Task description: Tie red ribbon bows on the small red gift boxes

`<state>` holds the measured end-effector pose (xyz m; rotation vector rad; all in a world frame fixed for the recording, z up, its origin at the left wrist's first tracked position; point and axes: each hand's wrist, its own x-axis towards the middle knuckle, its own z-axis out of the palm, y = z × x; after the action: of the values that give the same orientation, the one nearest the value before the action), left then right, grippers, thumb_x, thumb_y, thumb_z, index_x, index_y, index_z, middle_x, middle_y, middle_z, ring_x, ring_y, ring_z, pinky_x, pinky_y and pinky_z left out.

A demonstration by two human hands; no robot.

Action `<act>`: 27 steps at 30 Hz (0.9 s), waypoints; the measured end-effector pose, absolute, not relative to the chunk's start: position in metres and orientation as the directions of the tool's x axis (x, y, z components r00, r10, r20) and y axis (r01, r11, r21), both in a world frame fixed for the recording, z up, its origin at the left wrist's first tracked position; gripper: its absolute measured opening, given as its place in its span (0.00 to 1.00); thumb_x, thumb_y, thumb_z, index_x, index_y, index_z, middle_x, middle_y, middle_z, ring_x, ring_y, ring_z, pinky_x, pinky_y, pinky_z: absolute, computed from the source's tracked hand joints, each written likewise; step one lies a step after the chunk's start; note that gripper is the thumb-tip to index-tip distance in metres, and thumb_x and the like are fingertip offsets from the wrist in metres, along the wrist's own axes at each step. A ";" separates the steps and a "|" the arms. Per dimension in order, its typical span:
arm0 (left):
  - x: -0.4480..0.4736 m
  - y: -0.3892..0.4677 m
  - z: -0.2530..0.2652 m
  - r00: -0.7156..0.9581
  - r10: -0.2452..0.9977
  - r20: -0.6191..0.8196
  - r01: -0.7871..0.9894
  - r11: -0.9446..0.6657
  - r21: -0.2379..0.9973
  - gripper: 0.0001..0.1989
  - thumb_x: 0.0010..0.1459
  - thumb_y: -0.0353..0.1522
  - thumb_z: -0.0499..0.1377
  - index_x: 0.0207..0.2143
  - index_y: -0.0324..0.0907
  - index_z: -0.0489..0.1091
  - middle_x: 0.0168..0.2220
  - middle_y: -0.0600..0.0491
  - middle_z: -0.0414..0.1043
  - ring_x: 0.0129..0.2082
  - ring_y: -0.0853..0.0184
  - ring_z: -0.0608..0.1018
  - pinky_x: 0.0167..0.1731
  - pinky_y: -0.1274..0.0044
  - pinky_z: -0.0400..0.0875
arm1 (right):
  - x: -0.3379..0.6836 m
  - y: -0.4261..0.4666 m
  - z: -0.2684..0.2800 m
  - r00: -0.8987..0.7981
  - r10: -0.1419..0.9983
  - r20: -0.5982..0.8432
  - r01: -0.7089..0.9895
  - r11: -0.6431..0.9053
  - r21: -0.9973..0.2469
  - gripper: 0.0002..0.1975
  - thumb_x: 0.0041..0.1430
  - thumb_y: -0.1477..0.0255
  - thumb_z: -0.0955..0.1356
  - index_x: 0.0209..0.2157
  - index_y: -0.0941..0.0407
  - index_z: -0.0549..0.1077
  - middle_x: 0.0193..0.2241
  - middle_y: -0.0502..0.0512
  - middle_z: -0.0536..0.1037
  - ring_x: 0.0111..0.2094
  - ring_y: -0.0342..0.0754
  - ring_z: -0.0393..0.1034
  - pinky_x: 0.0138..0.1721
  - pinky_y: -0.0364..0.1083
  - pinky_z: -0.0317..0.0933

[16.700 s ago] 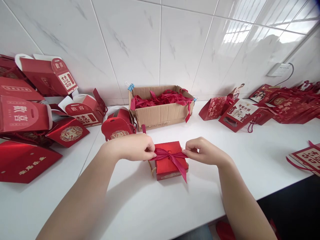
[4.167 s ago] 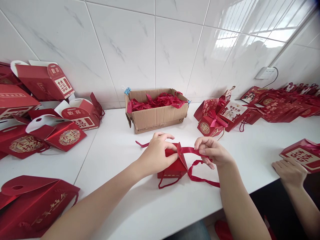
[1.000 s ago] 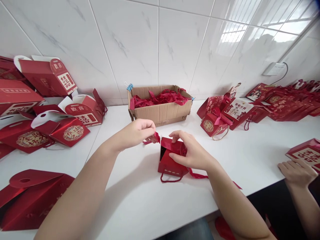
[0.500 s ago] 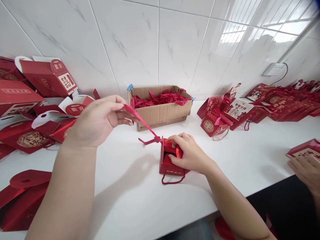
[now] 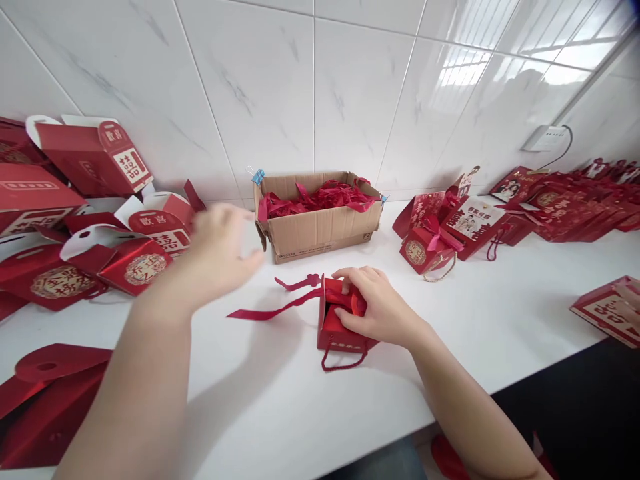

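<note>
We seem mid-threading, right hand [image 5: 374,308] gripping the red box [image 5: 343,337] behind the table's front edge [image 5: 373,445], left hand [image 5: 220,252] empty, ribbon [image 5: 265,314] likely needing evening.

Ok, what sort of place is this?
Probably a gift-box packing workspace: a cardboard carton of loose red ribbons, red boxes piled on the left, and a bow-tied box on the right.

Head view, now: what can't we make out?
All in the head view:
- Left hand: motion blur smears its fingers.
- Red box: right hand covers part of its top.
- Ribbon: its run past the box's top is hidden by the right hand.
- Co-worker's hand: cut off by the right edge.
- Cardboard box: front wall and heaped ribbons hide its floor.
</note>
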<state>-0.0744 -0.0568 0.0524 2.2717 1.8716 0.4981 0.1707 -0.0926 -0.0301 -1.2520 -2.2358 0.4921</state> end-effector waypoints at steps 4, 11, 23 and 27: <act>-0.045 -0.058 0.028 0.494 0.805 -0.329 0.833 -0.330 0.444 0.19 0.52 0.46 0.55 0.42 0.44 0.67 0.48 0.48 0.69 0.37 0.59 0.75 0.36 0.71 0.68 | 0.177 -0.091 -0.026 -0.435 0.854 0.286 0.614 0.513 -0.599 0.21 0.54 0.65 0.69 0.49 0.52 0.64 0.43 0.56 0.73 0.45 0.53 0.66 0.50 0.56 0.59; -0.029 -0.055 0.017 0.643 0.719 -0.265 0.665 -0.352 0.659 0.14 0.56 0.43 0.54 0.38 0.45 0.69 0.39 0.52 0.74 0.36 0.63 0.75 0.32 0.76 0.67 | 0.226 -0.109 -0.038 -0.242 0.942 0.233 0.454 0.322 -0.831 0.19 0.62 0.62 0.65 0.53 0.51 0.63 0.54 0.58 0.67 0.57 0.53 0.62 0.57 0.56 0.58; -0.026 -0.047 0.008 0.685 0.660 -0.309 0.534 -0.166 0.829 0.09 0.53 0.36 0.56 0.33 0.44 0.59 0.32 0.56 0.67 0.31 0.68 0.71 0.29 0.76 0.66 | 0.209 -0.117 -0.060 -0.170 0.985 -0.017 0.196 0.017 -0.980 0.17 0.52 0.59 0.70 0.38 0.53 0.63 0.36 0.48 0.66 0.21 0.36 0.58 0.20 0.40 0.54; -0.021 -0.048 0.006 0.691 0.642 -0.333 0.563 -0.187 0.805 0.12 0.54 0.41 0.57 0.33 0.44 0.59 0.29 0.57 0.64 0.26 0.71 0.67 0.24 0.78 0.63 | 0.207 -0.117 -0.059 -0.173 0.983 -0.060 0.190 -0.026 -0.981 0.17 0.52 0.60 0.70 0.37 0.52 0.62 0.36 0.46 0.63 0.20 0.34 0.55 0.19 0.39 0.49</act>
<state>-0.0213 -0.0476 0.0062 1.8585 0.9451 0.0954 0.2065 -0.1168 -0.0593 -1.2909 -1.4631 1.2796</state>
